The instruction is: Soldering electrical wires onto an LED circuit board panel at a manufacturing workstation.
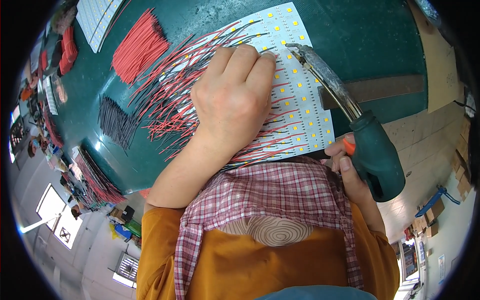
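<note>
My left hand [232, 102] is closed above a white LED circuit board [305, 107] dotted with yellow LEDs. Its fingertips pinch a thin wire near the board, though the grip is mostly hidden beneath the knuckles. Many red and black wires [172, 95] fan out from rows of solder points on the board toward the left, under and around this hand. My right hand [352, 172] is wrapped round the green handle of a soldering gun [377, 155], a finger at its orange trigger. The gun's metal tip hangs over the board's upper part, just right of my left fingertips.
A bundle of red wires [140, 47] and a smaller pile of black wires [117, 120] lie on the green tabletop [350, 25]. Another LED board [96, 22] sits at the far left. A dark flat bar [375, 91] extends right of the work board. Wired boards [95, 172] are stacked at the left edge.
</note>
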`<action>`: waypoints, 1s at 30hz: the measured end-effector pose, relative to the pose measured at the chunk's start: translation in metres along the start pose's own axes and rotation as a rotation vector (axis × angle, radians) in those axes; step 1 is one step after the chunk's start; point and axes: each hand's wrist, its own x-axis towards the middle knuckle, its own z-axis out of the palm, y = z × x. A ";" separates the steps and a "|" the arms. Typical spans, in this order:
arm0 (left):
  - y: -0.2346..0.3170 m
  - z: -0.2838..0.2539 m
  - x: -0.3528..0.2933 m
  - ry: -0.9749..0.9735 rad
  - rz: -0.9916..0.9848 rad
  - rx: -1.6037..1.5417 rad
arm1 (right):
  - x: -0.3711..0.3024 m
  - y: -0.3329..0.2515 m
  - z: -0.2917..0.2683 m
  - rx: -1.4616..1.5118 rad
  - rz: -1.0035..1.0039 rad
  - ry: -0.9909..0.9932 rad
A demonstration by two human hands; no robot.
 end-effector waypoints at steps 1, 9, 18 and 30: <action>0.001 -0.001 0.000 -0.011 -0.008 0.005 | 0.000 0.001 -0.001 -0.003 -0.001 0.000; -0.002 -0.004 0.006 0.025 -0.071 -0.148 | 0.007 -0.010 -0.003 -0.028 0.010 0.011; -0.006 0.000 0.009 0.023 -0.045 -0.017 | 0.014 -0.019 0.000 -0.144 0.076 -0.009; -0.002 0.000 0.010 0.021 -0.020 0.048 | 0.012 -0.018 -0.005 -0.046 -0.053 -0.008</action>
